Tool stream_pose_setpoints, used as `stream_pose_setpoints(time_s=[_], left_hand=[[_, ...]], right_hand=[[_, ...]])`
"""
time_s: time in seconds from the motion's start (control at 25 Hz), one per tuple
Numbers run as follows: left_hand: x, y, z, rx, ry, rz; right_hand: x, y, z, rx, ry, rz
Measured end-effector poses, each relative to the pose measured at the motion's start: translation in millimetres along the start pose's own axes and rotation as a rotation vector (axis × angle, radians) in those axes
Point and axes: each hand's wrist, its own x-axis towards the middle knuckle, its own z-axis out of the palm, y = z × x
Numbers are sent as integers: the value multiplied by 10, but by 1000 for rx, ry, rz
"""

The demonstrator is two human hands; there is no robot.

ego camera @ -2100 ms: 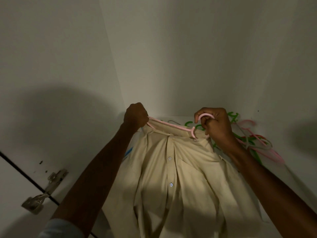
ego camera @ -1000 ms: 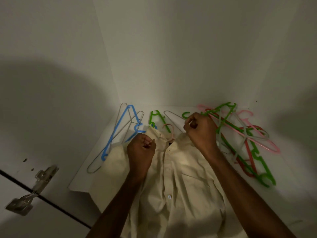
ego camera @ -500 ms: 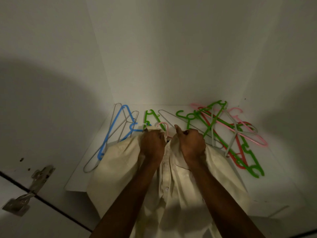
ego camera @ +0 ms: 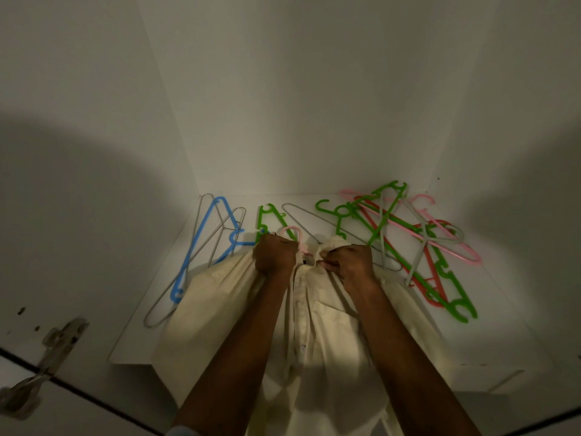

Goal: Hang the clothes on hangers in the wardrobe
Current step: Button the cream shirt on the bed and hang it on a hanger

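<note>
There are no words, numbers or signs to read on anything here, and no labels or brand names either.

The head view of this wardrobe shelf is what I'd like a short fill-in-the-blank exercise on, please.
1. Both hands grip the collar of a cream ____.
2. The hook sticking up between the left hand and the right hand belongs to a ____ hanger.
3. The blue hanger lies on the shelf to the ____ of the hands.
4. A metal ____ sits on the wardrobe's left side, at the lower left of the view.

Missing words: shirt; pink; left; hinge
</note>
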Motion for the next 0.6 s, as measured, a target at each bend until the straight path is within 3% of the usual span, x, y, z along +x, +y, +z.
stream_pose_setpoints(time_s=[0.32, 0.44, 0.6], left_hand=[[-133, -109, -214, -474, -390, 85], [-234, -235, -328, -500, -403, 90], [-315, -384, -371, -562, -401, 166]], right_hand=[[-155, 104, 163, -37, 66, -164], [-201, 254, 221, -163, 103, -265], [-229, 417, 248, -518, 160, -488]])
